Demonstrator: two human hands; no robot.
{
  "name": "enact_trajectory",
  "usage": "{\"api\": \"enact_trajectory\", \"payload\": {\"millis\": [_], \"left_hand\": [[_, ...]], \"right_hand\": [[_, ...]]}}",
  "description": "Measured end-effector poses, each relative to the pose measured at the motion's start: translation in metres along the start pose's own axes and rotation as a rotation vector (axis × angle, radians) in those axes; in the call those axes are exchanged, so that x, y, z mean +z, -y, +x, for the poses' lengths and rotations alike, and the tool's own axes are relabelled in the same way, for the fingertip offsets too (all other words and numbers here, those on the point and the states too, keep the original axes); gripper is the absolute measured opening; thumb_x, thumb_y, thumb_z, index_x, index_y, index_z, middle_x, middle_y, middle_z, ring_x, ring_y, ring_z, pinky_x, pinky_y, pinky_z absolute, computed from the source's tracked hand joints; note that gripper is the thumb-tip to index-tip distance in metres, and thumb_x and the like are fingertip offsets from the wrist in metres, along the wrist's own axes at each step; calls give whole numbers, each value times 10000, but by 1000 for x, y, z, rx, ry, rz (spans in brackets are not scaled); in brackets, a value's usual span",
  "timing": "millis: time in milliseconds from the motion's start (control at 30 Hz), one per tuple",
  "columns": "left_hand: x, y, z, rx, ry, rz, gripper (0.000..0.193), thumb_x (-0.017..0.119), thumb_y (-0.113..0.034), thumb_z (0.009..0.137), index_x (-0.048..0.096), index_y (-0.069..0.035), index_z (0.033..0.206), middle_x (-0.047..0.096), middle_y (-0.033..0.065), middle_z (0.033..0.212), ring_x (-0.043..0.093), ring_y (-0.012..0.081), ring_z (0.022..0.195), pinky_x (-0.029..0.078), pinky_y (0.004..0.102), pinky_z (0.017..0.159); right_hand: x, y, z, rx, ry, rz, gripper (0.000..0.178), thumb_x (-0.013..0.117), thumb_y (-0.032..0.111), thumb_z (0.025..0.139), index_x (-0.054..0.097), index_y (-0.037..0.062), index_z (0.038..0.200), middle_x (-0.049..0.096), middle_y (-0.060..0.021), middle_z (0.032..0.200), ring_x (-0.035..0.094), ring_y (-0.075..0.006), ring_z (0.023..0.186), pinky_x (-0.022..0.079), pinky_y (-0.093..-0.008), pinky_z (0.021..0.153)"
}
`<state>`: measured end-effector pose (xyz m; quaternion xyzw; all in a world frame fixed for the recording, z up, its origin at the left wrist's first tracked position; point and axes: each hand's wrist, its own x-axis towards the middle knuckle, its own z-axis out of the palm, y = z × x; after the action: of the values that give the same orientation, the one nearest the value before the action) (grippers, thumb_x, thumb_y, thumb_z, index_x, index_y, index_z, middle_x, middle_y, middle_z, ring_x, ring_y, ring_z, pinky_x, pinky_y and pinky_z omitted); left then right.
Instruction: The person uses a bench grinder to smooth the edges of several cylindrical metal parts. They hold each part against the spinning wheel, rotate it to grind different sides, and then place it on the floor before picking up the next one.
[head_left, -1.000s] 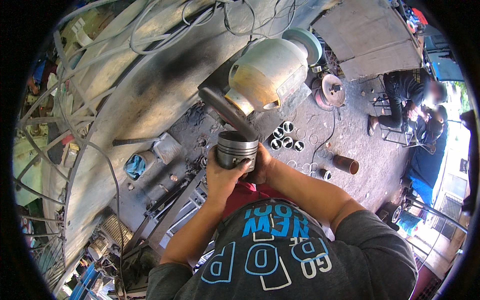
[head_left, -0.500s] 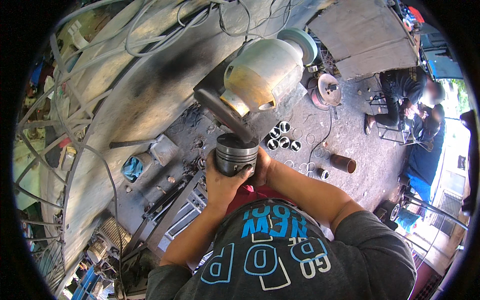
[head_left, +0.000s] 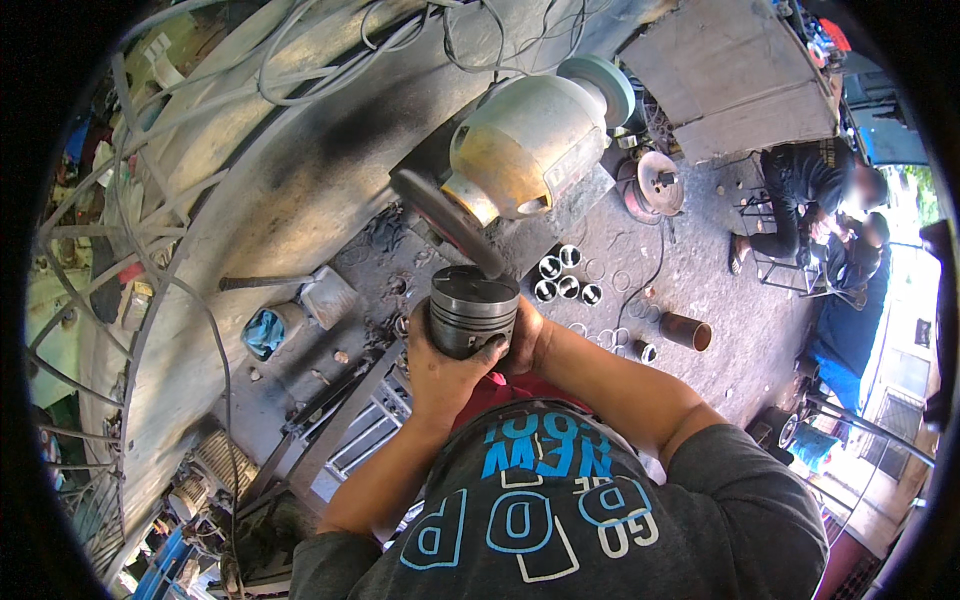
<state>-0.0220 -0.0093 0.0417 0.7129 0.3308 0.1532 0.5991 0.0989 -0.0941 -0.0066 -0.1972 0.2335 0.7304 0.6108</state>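
A dark metal piston [head_left: 474,312] with ring grooves round its upper side stands upright between my two hands, its flat crown facing up. My left hand [head_left: 440,372] is wrapped round its near left side, with the thumb across the front. On the right side my right hand [head_left: 524,340] grips it, the fingers partly hidden behind it. Just beyond the crown is the edge of a dark grinding wheel [head_left: 450,222] on a bench grinder [head_left: 525,145]. Whether the wheel touches the piston's far rim, I cannot tell. A pale green wheel [head_left: 604,90] sits on the grinder's other end.
Several pistons [head_left: 569,287] stand on the floor right of the grinder, near loose rings [head_left: 610,337] and a rusty cylinder sleeve [head_left: 686,331]. A hammer [head_left: 325,297] and a container with blue cloth [head_left: 266,334] lie left. Two people [head_left: 820,205] sit far right. Cables [head_left: 222,350] hang left.
The piston has shifted slightly toward me from the grinding wheel, so more of its crown shows. Both hands keep their grip.
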Motion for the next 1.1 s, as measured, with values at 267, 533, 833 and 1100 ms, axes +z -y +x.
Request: {"api": "enact_trajectory", "payload": {"millis": [267,533,833,1100], "left_hand": [[-6,7,-7,54,-84,85,901,896,-171,593,421,61,1323,577,202,1194,582,312,1096,457,409,971],[-16,32,-37,307,-82,247,1052,927,-262,534,364,21,1376,509,207,1305,534,348,1183,416,445,1025],[-16,76,-48,637,173,78,1183,967,-363,503,296,-18,1414,498,196,1362,545,333,1216,427,451,1053],[9,55,-58,-292,472,-728,1166,946,-262,567,231,-8,1452,482,202,1378,527,317,1243,437,457,1050]], "right_hand": [[8,-3,7,43,-2,54,632,291,556,971,627,99,1249,643,-129,1264,612,-306,1150,437,-474,1047],[3,-25,4,-32,0,-63,471,435,432,971,649,67,1176,649,-126,1250,631,-275,1118,450,-455,1040],[-37,-41,-17,-272,135,-211,238,528,164,948,615,-7,1089,689,-102,1012,672,-209,909,551,-351,832],[-34,-46,-55,-354,-25,-60,237,499,219,917,643,37,962,695,-101,926,665,-214,823,537,-355,800]]}}
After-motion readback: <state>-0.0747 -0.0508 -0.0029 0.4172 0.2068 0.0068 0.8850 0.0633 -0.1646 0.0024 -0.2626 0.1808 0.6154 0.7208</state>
